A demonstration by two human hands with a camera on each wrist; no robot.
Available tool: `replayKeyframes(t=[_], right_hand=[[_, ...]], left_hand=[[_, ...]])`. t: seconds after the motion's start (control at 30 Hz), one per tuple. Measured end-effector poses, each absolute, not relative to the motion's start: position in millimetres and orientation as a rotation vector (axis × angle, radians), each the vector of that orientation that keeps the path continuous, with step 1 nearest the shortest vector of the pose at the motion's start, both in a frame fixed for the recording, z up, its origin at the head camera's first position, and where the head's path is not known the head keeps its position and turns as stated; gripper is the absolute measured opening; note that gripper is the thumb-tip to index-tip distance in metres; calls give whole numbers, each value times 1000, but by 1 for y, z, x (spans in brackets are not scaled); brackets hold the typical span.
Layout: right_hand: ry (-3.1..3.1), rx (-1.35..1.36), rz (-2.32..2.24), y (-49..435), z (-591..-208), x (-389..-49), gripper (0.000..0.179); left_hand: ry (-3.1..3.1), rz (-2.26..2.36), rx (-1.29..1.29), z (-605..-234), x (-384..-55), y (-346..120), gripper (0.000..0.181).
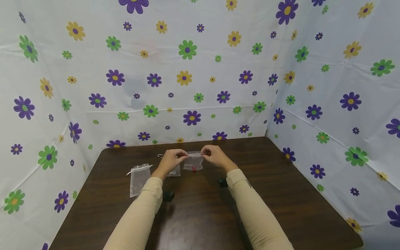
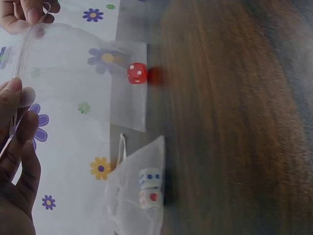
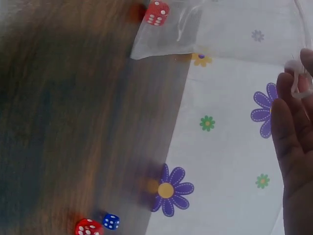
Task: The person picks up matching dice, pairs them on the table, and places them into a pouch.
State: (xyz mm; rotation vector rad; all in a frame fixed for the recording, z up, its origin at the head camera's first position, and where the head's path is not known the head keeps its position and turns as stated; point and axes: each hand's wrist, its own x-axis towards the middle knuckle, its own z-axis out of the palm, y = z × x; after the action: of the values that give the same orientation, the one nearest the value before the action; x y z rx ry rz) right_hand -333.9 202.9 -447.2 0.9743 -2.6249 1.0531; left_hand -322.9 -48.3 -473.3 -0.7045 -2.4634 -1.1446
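Note:
Between both hands hangs a sheer white drawstring pouch (image 1: 193, 160), with a red die (image 2: 137, 73) at its bottom. My left hand (image 1: 170, 161) pinches one top corner of it between thumb and fingertips. The other top corner is pinched by my right hand (image 1: 218, 158), where a loop of the drawstring (image 3: 295, 81) shows at the fingers. Beside the left hand, a second sheer pouch (image 2: 127, 186) holds two white dice (image 2: 150, 188) and is partly hidden by that hand in the head view.
A third sheer pouch (image 1: 140, 180) lies flat on the dark wooden table (image 1: 193, 222), left of the left forearm. In the right wrist view, a larger red die (image 3: 88, 227) and a small blue die (image 3: 111, 221) sit together. Flowered cloth (image 1: 187, 86) stands behind the table.

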Motion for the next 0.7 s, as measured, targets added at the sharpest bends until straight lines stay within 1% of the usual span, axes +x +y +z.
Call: replayKeyframes(t=[0.3, 0.57, 0.7], right_hand=[[-2864, 947, 1065, 202, -454, -331, 4], [-2914, 981, 1043, 203, -460, -333, 2], [-2916, 989, 1032, 202, -461, -333, 4]], left_hand=[[-2528, -1141, -757, -484, -318, -53, 5], [-2569, -1116, -785, -494, -322, -55, 8], [-2574, -1095, -771, -497, -321, -56, 9]])
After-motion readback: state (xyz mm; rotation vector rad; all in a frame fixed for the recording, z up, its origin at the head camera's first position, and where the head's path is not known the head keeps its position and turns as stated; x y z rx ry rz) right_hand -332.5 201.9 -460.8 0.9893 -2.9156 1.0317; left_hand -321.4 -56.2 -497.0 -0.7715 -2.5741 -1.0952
